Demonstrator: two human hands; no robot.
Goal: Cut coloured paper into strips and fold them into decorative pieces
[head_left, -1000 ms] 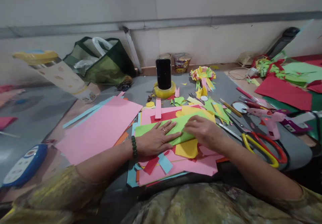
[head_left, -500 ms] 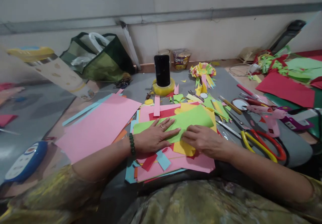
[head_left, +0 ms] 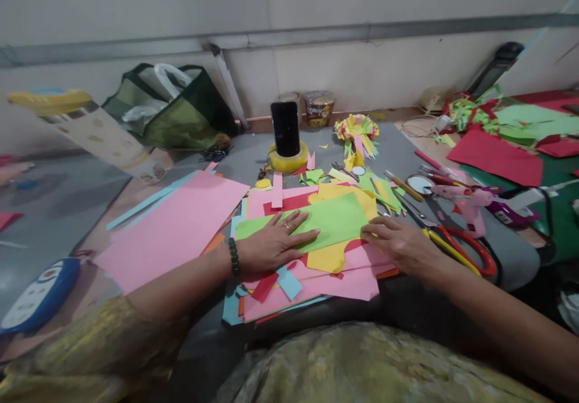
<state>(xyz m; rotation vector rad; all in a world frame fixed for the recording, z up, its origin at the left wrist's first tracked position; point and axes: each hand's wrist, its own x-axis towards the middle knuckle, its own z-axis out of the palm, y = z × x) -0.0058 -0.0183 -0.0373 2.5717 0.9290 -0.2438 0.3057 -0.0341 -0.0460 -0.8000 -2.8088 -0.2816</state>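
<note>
A long light-green sheet of paper [head_left: 337,216] lies over a stack of coloured papers. Flat on its left part rests my left hand [head_left: 278,240], fingers spread, a ring on one finger and a beaded bracelet at the wrist. My right hand [head_left: 391,240] is at the sheet's right end, its fingers curled together on the lower corner; the thumb is hidden. Below the green sheet shows a yellow paper piece [head_left: 326,259]. Pink paper [head_left: 357,285] and small red and light-blue strips [head_left: 289,283] lie nearer to me.
Large pink sheets [head_left: 176,225] lie left. Behind the stack a phone [head_left: 286,128] leans on a yellow tape roll [head_left: 289,160], near a paper flower [head_left: 357,128]. To the right are scissors [head_left: 474,249] and a pink glue gun [head_left: 468,201]. A tumbler [head_left: 104,134] stands left.
My right hand has slid right along the green paper to its right end. The sheet now lies flatter, its end squared. My left hand stays pressed on it. The view has shifted slightly.
</note>
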